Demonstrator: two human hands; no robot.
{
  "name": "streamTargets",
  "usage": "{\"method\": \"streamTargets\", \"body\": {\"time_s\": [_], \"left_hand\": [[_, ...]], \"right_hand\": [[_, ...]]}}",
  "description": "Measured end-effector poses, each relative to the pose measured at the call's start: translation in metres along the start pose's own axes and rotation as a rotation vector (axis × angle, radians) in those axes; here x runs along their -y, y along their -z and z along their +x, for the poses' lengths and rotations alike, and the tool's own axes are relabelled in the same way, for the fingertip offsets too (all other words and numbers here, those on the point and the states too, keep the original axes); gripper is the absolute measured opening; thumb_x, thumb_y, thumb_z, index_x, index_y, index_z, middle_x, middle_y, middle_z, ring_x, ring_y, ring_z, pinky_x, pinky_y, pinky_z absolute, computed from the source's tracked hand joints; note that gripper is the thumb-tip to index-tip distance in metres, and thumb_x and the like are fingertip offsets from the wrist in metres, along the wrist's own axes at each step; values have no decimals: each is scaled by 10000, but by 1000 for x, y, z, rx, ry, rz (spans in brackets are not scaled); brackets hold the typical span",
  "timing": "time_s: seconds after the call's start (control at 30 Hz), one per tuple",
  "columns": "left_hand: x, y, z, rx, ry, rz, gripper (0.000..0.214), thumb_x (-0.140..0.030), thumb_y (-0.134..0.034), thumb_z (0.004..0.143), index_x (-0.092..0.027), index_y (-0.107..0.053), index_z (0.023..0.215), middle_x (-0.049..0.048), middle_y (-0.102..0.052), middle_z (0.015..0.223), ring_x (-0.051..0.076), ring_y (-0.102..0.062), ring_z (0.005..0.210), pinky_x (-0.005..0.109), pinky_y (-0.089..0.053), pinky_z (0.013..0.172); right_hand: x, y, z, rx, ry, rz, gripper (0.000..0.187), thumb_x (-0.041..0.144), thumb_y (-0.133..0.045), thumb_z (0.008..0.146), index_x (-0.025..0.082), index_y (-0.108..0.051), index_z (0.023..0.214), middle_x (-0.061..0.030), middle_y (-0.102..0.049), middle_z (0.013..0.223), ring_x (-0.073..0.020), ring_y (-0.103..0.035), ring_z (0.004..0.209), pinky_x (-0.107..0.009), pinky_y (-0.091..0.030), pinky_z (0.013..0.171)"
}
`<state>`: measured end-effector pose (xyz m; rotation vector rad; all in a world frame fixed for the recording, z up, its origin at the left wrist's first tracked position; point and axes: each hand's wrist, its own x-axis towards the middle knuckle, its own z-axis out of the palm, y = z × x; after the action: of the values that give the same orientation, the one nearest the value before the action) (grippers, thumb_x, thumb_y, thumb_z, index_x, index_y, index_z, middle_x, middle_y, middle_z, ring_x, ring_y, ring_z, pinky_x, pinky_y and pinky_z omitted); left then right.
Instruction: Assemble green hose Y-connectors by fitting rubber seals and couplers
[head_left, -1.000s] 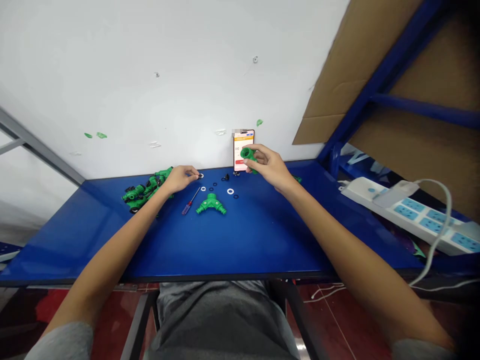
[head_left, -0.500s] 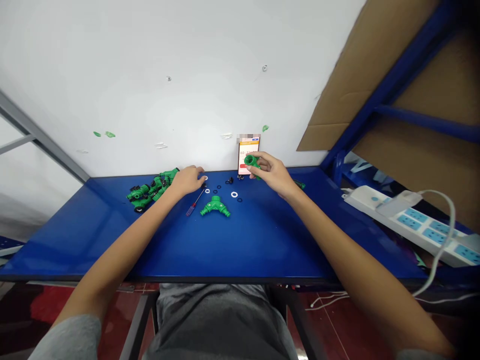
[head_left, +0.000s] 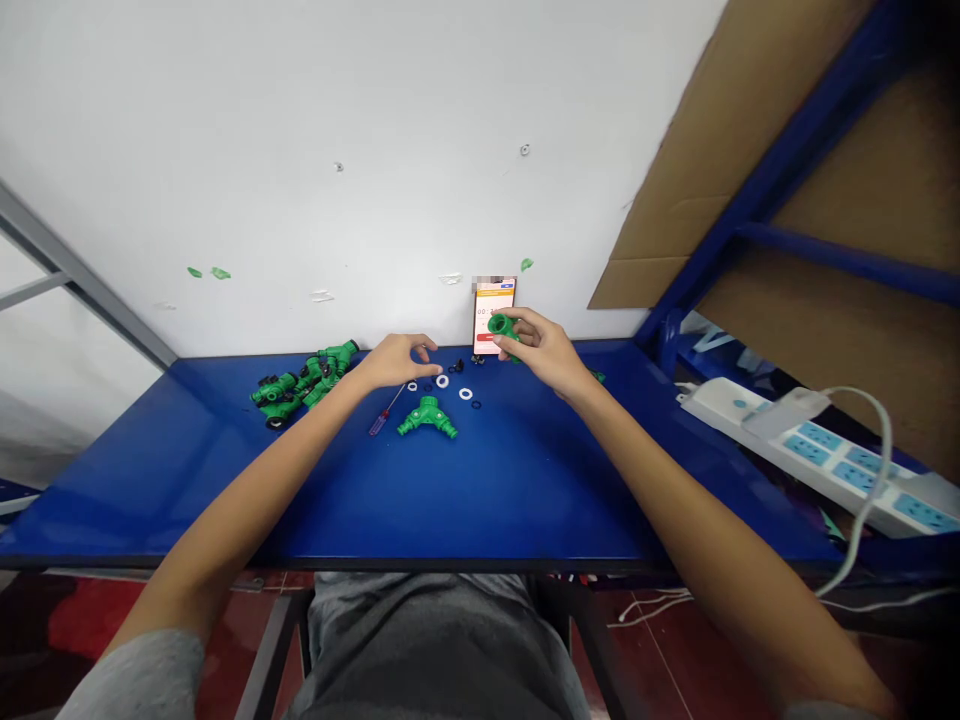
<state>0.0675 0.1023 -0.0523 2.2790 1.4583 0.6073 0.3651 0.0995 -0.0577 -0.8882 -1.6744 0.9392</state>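
My right hand (head_left: 544,348) is closed on a green plastic hose fitting (head_left: 501,324), its round open end facing me, in front of the phone. My left hand (head_left: 405,361) hovers low over the back of the table, thumb and fingers apart. Just below its thumb tip lies a white ring washer (head_left: 442,381). Another white washer (head_left: 466,394) lies to the right, with a black O-ring (head_left: 476,405) beside it. A smaller white ring (head_left: 412,387) is under the left hand. Nearer to me rests a green Y-shaped hose connector (head_left: 427,418).
A screwdriver (head_left: 379,422) lies left of the connector. Several green fittings are heaped (head_left: 304,385) at the left. A phone (head_left: 493,300) leans on the wall; small black parts (head_left: 459,366) lie near it. A white power strip (head_left: 795,440) with a cable is at the right.
My left hand has moved right, and a white washer that was by its fingertips now lies farther right and nearer to me. My right hand still holds the green fitting.
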Motion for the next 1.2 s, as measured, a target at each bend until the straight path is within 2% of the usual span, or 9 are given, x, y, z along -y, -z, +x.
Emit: {"method": "streamTargets", "body": {"time_s": [0.07,0.2,0.3,0.43,0.57,0.7,0.93,1.07,1.2], "left_hand": [[-1,8,-9,-55,11,-1,369,-460,-728,947,-214,-791,1214,78,-840,1111,252,-766,991,395,-579,966],[10,25,-32,-155,46,278,242,-374,-657,971,-225,-794,1104,125,-810,1185,338,-745,1117,453,-567,977],[30,36,-53,-262,146,402,242,-403,-672,954,-231,-793,1075,172,-758,1213,368,-754,1018,478,-580,898],[64,59,-74,-393,243,447,289,-483,-703,918,-227,-788,1021,181,-771,1165,391,-751,1004,485,-591,899],[91,82,-82,-336,313,281,360,-587,-672,921,-260,-818,958,130,-829,1014,379,-765,983,461,-588,935],[104,89,-84,-276,270,180,328,-585,-756,840,-277,-837,920,102,-849,1012,322,-768,915,414,-595,903],[106,84,-82,-204,324,175,232,-473,-750,809,-264,-846,841,90,-847,936,288,-755,869,367,-594,839],[105,97,-87,-101,351,163,336,-532,-731,813,-236,-873,884,61,-842,979,265,-739,930,320,-560,872],[109,113,-97,-76,400,158,472,-576,-594,911,-212,-894,933,16,-775,769,226,-682,784,287,-523,774]], "right_hand": [[-3,1,0,22,-1,-29,492,498,-851,854,282,-722,1277,-45,-762,1037,-234,-725,807,-500,-635,901],[-11,2,-1,100,49,-238,381,480,-788,912,300,-704,1236,-46,-763,1031,-265,-723,857,-518,-614,930],[-16,-1,-4,162,157,-417,327,441,-721,972,315,-681,1271,-63,-755,1075,-296,-706,964,-520,-581,978],[-23,-11,-8,263,213,-411,325,422,-620,1034,311,-618,1339,-96,-736,1250,-326,-708,1111,-539,-555,1040],[-30,-25,-10,369,220,-386,333,434,-559,1071,322,-573,1384,-110,-702,1371,-341,-692,1245,-563,-520,1126],[-33,-37,-11,436,199,-398,345,462,-535,1085,317,-551,1398,-114,-688,1416,-334,-699,1227,-551,-533,1106],[-31,-44,-14,466,170,-393,390,519,-557,1080,298,-560,1401,-109,-743,1326,-327,-731,1124,-523,-576,1009],[-29,-41,-14,452,175,-409,394,516,-548,1081,281,-553,1397,-129,-741,1332,-335,-731,1120,-538,-585,993],[-26,-38,-14,428,159,-386,372,507,-538,1090,284,-542,1388,-128,-744,1344,-331,-742,1116,-533,-609,961]]}}
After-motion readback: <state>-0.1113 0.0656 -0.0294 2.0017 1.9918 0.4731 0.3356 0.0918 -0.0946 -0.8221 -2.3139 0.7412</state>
